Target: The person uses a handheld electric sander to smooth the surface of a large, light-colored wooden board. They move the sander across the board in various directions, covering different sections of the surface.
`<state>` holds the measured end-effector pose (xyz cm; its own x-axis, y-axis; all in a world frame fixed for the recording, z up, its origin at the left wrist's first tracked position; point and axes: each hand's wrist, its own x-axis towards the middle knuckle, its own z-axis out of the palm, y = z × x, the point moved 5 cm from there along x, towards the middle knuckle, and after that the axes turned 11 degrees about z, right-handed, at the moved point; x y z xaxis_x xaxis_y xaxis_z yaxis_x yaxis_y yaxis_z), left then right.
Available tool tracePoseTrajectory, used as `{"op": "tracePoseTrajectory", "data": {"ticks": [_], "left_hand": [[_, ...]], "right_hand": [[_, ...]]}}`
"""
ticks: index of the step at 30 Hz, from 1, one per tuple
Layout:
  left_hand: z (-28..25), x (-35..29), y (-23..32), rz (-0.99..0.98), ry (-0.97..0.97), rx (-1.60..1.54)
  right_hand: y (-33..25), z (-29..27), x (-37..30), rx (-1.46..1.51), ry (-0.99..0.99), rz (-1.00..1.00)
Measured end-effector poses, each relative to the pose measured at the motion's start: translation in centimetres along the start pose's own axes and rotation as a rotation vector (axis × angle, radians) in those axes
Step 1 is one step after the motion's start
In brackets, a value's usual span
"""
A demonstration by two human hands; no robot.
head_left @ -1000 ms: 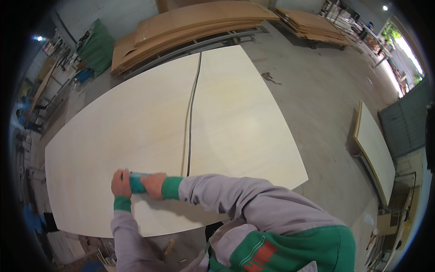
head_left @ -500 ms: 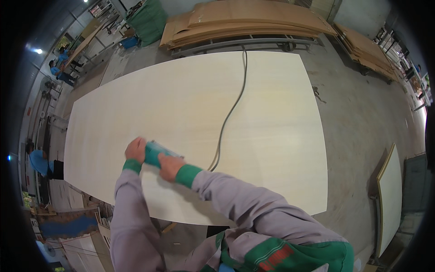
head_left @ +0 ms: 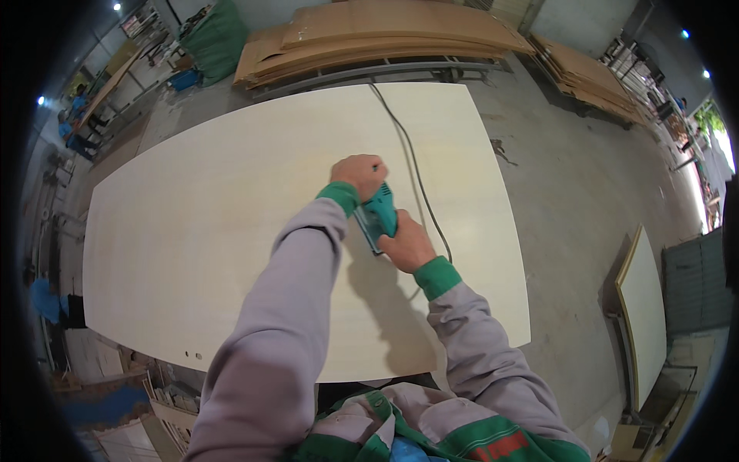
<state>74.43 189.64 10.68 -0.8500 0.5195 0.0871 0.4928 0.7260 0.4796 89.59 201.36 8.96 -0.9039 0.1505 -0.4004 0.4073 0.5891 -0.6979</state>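
Note:
A teal electric sander (head_left: 381, 209) lies flat on a large pale wooden panel (head_left: 208, 208), right of its middle. My left hand (head_left: 359, 174) is closed over the far end of the sander. My right hand (head_left: 410, 242) grips its near end, thumb along the side. A dark power cord (head_left: 416, 165) runs over the panel from the far edge, passes right of the sander and goes behind my right forearm. The sander's underside is hidden against the panel.
Stacked cardboard sheets (head_left: 400, 29) rest on a low metal rack beyond the panel, with another stack (head_left: 589, 77) at far right. A green sack (head_left: 215, 42) stands far left. An upright board (head_left: 643, 316) leans at right. A person in blue (head_left: 51, 302) is beyond the left edge.
Both hands and the sander have moved right and farther away across the panel. The sander has turned, and the cord now curves to its right. The whole view has shifted slightly.

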Motion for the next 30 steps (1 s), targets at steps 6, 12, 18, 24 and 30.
{"op": "tracePoseTrajectory", "data": {"ticks": [6, 12, 18, 24, 30], "left_hand": [[1.3, 0.8, 3.6, 0.028, -0.156, -0.010], [-5.7, -4.0, -6.6, -0.082, -0.134, 0.021], [-14.7, -12.6, -22.1, -0.253, -0.099, 0.054], [-23.2, -23.9, -36.4, -0.431, -0.107, 0.148], [-28.6, -42.1, -47.1, -0.506, 0.026, 0.217]], "right_hand": [[1.2, -1.4, -1.9, -0.057, 0.129, 0.121], [-7.0, 6.4, 0.1, -0.104, 0.059, 0.014], [-18.8, 19.5, 1.4, -0.197, -0.097, -0.074], [-30.1, 33.4, -0.8, -0.251, -0.226, -0.267], [-36.4, 47.7, -8.1, -0.239, -0.479, -0.400]]}}
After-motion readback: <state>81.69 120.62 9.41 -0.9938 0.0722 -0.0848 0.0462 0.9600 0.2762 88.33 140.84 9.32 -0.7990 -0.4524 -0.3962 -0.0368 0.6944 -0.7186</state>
